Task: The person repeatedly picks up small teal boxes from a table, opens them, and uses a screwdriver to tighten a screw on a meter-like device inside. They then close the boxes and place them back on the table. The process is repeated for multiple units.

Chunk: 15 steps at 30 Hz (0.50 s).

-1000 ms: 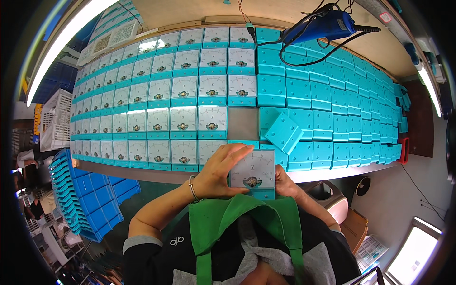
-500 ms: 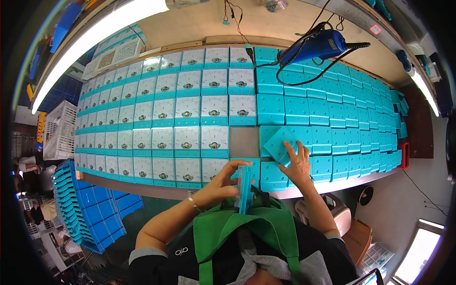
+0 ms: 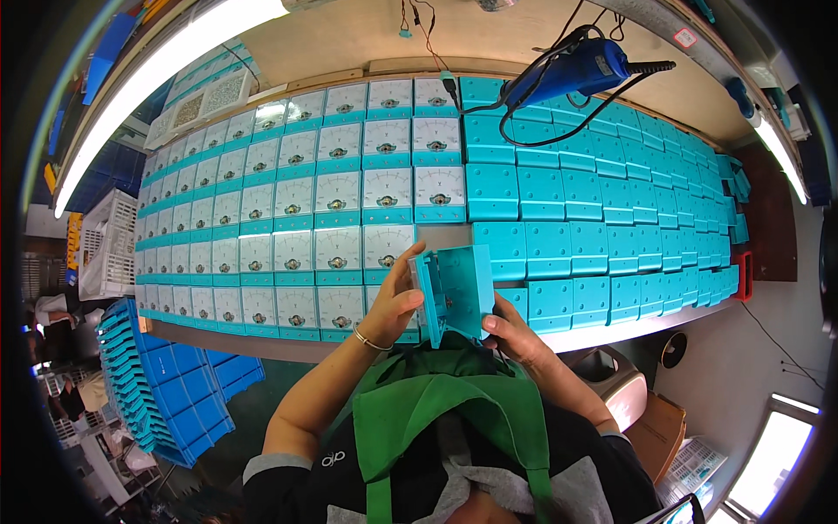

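Observation:
My left hand (image 3: 394,304) grips a panel meter (image 3: 427,301) on edge, its clear front toward the palm and its teal back facing right. With my right hand (image 3: 513,332) I hold a teal back cover (image 3: 471,284) by its near right corner, thumb on the outside. The cover stands tilted close against the meter's back, above the table's front edge; whether the two touch along the whole edge I cannot tell. To the left lie rows of panel meters (image 3: 337,253) with white dials, face up. More teal covers (image 3: 548,306) fill rows on the right.
A blue electric tool (image 3: 572,70) with a black cord hangs over the far covers. Trays of small parts (image 3: 205,100) stand at the far left. Blue crates (image 3: 179,375) are stacked left of the table (image 3: 340,345), and a stool (image 3: 611,384) stands at right.
My right hand has picked up the loosely tilted cover from the right rows and brought it left to the meter. My left hand has raised the meter slightly forward and left.

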Each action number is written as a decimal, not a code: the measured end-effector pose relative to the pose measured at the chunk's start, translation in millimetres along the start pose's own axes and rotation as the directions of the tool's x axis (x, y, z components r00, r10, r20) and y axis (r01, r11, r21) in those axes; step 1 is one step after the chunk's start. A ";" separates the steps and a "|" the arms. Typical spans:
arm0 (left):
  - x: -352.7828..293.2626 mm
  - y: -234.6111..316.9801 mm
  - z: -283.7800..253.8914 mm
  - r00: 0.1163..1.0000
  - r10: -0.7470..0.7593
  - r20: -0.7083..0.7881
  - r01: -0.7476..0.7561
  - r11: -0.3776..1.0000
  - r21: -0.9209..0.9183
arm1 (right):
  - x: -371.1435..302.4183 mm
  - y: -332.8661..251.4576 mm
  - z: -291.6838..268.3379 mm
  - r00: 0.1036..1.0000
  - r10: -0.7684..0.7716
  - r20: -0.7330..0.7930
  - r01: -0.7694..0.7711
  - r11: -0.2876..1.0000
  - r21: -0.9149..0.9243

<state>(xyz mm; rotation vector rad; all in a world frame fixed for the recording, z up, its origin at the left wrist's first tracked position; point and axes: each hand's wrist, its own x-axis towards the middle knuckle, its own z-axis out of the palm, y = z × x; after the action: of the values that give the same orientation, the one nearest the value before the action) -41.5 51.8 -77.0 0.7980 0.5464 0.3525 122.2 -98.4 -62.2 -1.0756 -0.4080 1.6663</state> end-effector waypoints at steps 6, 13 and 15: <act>-2.0 2.6 0.7 1.000 -0.016 -0.002 0.016 1.000 0.018 | 1.6 -3.2 2.5 0.999 0.036 0.022 -0.034 0.996 -0.088; 2.4 -9.3 4.4 0.994 0.105 0.003 -0.104 0.977 0.186 | 27.3 32.3 13.5 0.948 -0.319 0.011 0.309 0.909 -0.280; 7.1 -8.2 -6.2 0.980 0.188 0.063 -0.197 0.905 0.378 | 31.8 37.5 12.8 0.888 -0.461 -0.008 0.382 0.745 -0.546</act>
<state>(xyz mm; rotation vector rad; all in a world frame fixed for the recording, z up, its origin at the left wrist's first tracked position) -38.6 53.6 -89.0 1.2400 0.5207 0.4237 88.8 -81.2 -96.4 -1.3716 -0.9891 1.0727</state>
